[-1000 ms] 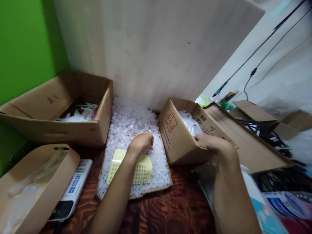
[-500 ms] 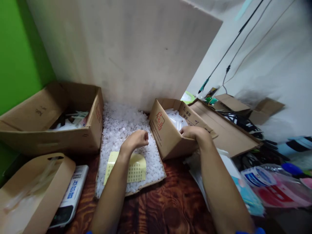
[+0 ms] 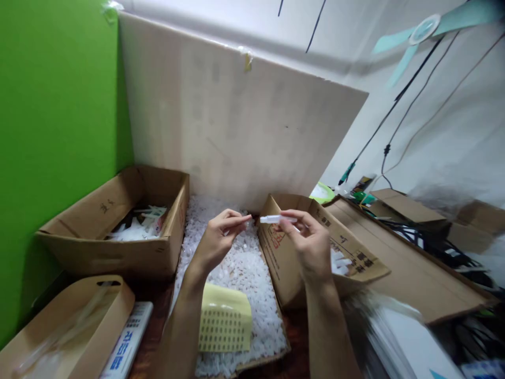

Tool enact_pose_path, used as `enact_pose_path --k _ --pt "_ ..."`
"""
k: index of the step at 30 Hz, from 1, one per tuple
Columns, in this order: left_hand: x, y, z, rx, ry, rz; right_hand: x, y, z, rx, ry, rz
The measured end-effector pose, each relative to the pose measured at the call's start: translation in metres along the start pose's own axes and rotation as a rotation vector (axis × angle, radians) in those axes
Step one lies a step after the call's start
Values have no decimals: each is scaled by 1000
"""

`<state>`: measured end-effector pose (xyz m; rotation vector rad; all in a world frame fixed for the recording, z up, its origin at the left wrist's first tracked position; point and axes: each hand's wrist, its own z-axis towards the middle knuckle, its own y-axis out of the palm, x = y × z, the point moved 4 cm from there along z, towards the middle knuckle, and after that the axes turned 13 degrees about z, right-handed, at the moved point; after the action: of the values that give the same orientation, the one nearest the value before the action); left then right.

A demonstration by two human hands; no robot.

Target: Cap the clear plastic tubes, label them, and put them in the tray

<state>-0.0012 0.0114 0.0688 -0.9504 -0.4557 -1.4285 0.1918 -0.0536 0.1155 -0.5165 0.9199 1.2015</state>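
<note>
Slim white tube [image 3: 270,219], partly translucent, fine detail blurred; pose near-horizontal, held between thumb and fingers of the right hand [image 3: 311,243]; exposed end faces the left hand [image 3: 219,236], not touching

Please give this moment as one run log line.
left hand: above white pieces, grip unclear | right hand: holds white tube toward left hand | yellow sheet: on pieces

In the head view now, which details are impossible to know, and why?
Head view:
Left hand: whether it pinches something; too small, blurred.
White pieces in the printed box: partly behind the right hand.
Yellow sheet: left side behind the left forearm; marks too small.
Tan tray: near end cut off by picture edge.
</note>
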Motion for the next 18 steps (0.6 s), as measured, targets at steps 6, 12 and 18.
enact_pose_path --k 6,12,18 --pt "-13 -5 -2 124 -114 -82 56 21 -7 -21 177 108" --pt "-22 -6 -3 156 -178 40 81 18 -4 15 199 222" --pt "-18 4 0 116 -71 198 92 21 -3 -61 247 352"
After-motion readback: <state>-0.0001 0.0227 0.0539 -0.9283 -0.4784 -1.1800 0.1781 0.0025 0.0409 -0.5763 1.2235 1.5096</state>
